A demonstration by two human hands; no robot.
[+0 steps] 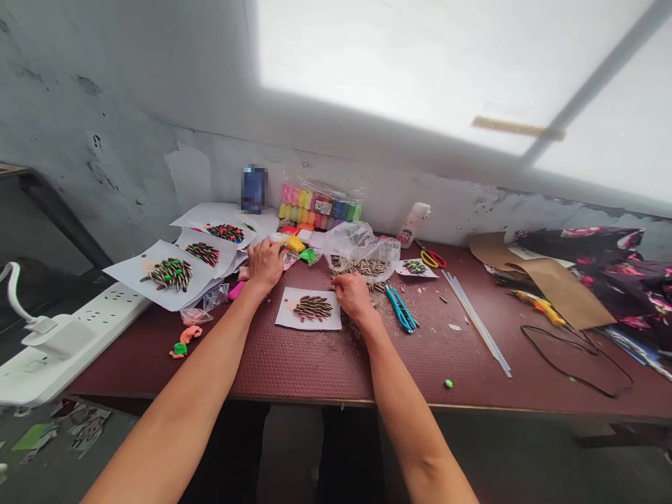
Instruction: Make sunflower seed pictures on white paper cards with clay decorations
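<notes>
A white card [283, 316] with a hedgehog figure made of striped seeds [311, 308] lies in front of me. My left hand [266, 264] is beyond the card's left corner, beside yellow clay [295, 243]; its fingers are curled and what they hold, if anything, is hidden. At the card's right edge, my right hand [353, 294] is closed with fingertips near the seed pile [367, 267], which lies by a clear plastic bag [357, 241]. Whatever is between those fingertips is too small to make out. Green clay [309, 256] sits between my hands.
Finished hedgehog cards [173, 274] are stacked at left beside a power strip [68, 343]. Colored clay packs [320, 206] stand behind. To the right are a blue cutter [400, 308], scissors [432, 258], a bottle [414, 224], glue sticks [477, 323] and a glue gun [546, 308].
</notes>
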